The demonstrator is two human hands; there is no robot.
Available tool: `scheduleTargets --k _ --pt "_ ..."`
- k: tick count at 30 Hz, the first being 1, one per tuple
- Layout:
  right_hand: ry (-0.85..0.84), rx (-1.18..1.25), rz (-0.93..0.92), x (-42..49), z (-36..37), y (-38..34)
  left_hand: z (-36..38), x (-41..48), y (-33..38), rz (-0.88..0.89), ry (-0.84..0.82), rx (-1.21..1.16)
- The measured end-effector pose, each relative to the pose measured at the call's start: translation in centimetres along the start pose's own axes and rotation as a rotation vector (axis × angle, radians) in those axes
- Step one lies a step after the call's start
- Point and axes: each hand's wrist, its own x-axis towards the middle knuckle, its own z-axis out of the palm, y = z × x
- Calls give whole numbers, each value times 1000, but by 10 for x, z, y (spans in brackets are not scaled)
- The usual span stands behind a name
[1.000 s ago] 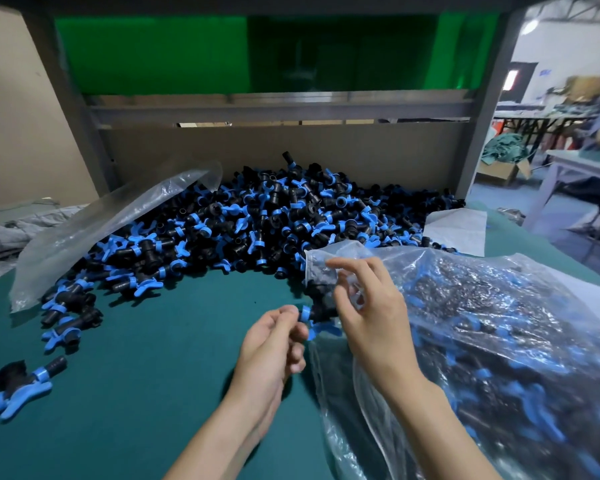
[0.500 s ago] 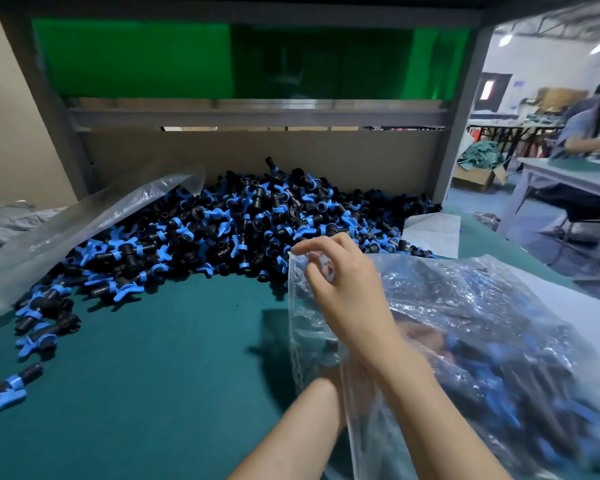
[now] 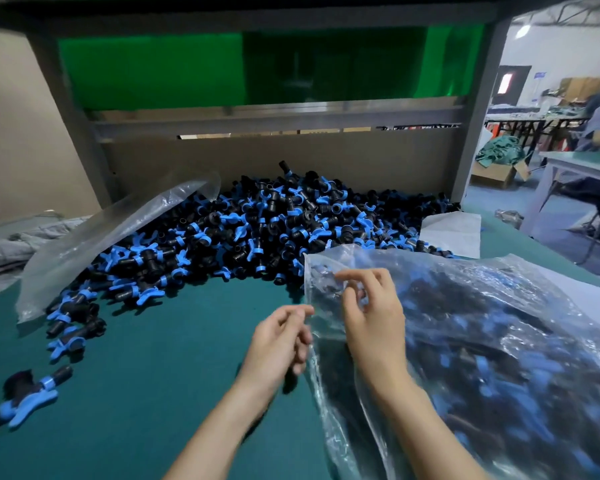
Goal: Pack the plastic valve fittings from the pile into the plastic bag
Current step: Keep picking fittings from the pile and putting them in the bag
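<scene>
1. The right grip (image 3: 373,320) pinches the upper film of the plastic bag (image 3: 499,341) at its mouth. The bag lies along the right edge of the surface (image 3: 153,375), already thick with fittings.
2. The left grip (image 3: 281,341) is loosely curled at the mouth's rim and holds no fitting. I cannot tell whether it pinches the film.
3. The pile of valve fittings (image 3: 257,233) lies along the far edge. It is probably best to hold the mouth lifted wide, take from the pile's near fringe and push each handful in deep.
4. The bag's right end is cut off, its contents blur, and the mouth's lower lip is hard to trace.
</scene>
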Motion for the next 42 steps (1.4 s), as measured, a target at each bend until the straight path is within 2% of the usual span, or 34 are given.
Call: scheduleTargets --k 4,7,11,16,22,25,30,34,37,42 --pt "3 -89 82 -12 9 27 -32 15 -13 123 164 270" --pt "60 -114 132 -11 11 32 -27 30 -21 193 198 616" --pt "82 -141 146 -12 13 36 -17 55 -19 234 227 897" --pt "82 -144 147 -12 13 39 -5 71 -10 272 253 1046" --pt "79 -163 135 -13 13 40 5 75 -2 561 278 1281" --pt "76 -166 144 -13 13 40 6 79 -4 689 267 1319" --pt "70 -169 144 -13 12 41 6 82 -5 753 320 1253" --pt "72 -169 145 -13 12 41 4 77 -3 680 472 1075" --pt "63 -168 145 -13 11 40 -4 68 -2 571 560 702" --pt "42 -193 128 -13 11 38 -20 39 6 290 533 13"
